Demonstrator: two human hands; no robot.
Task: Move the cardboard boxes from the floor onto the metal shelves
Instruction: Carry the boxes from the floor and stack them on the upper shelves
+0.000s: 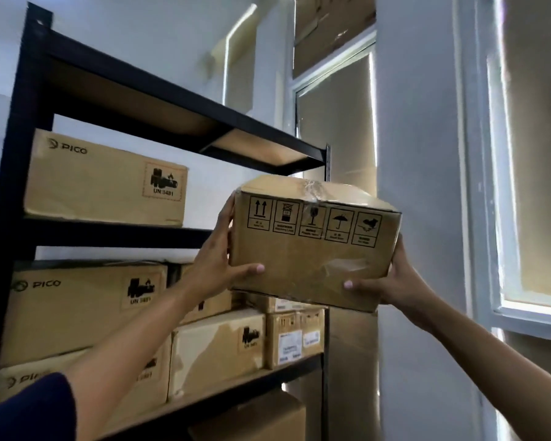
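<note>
Step in hand: lift-to-shelf. Cardboard box [312, 246] held in the air, level with the second tier of the metal shelves [115, 232], off its right end. Left hand [218, 265] and right hand [392, 281] clamp opposite sides, thumbs across the front face (both grips full). Next, I judge: swing left into the free space beside the PICO box [105, 183], then set down.

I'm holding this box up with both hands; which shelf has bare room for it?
Free: the second shelf, right of the lone PICO cardboard box, below the top board. Crowded: the shelf below, packed with stacked cardboard boxes.
</note>
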